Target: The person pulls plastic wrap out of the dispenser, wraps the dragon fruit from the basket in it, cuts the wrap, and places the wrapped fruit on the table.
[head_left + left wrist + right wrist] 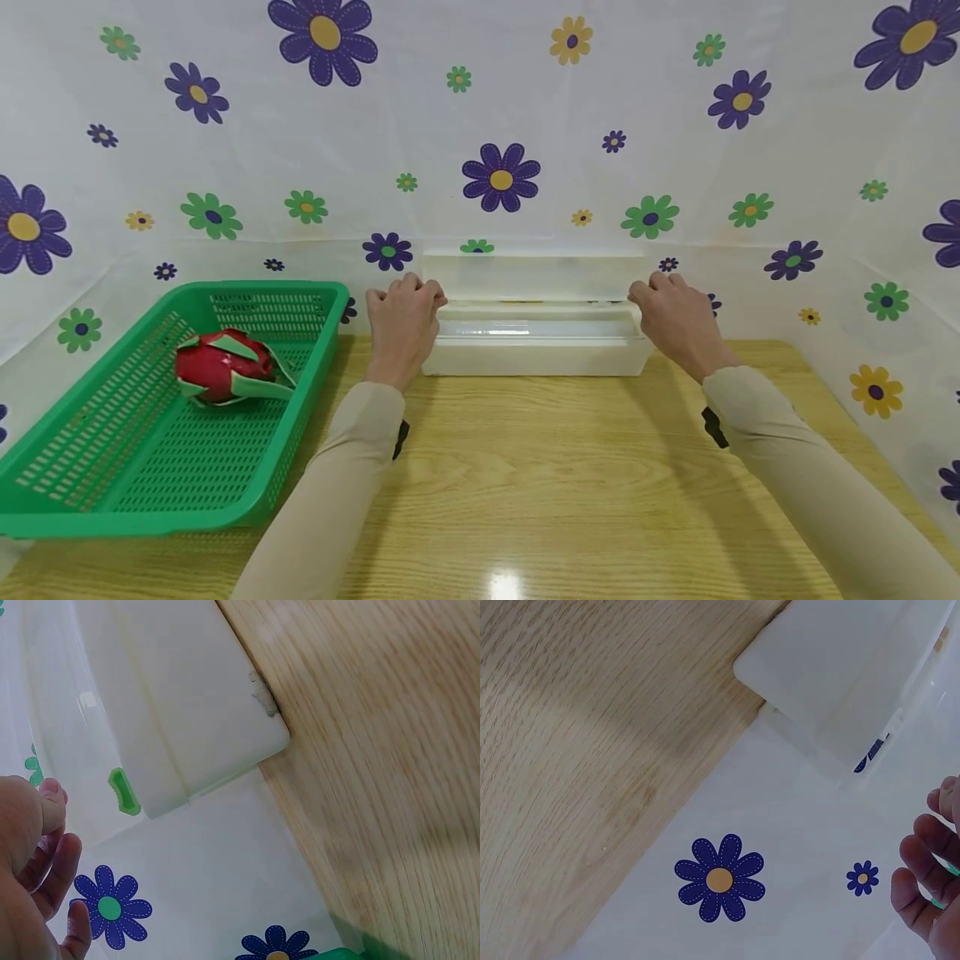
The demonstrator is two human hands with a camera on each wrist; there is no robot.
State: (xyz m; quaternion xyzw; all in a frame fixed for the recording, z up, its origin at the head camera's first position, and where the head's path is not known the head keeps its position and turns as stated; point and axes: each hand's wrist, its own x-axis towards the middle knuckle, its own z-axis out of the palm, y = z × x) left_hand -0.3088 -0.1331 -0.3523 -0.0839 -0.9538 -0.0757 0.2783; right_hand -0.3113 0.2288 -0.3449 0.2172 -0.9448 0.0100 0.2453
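Note:
A translucent white box stands at the back of the wooden table, its clear lid raised upright against the flowered backdrop. My left hand curls its fingers on the lid's left end, and my right hand does the same on the right end. In the left wrist view the box shows a green latch, with my left hand curled just beside it. The right wrist view has the box at top and my right hand curled at the lower right.
A green mesh basket sits at the left with a red dragon fruit in it. White cloth with flowers walls the table at the back and both sides. Bare wood lies in front of the box.

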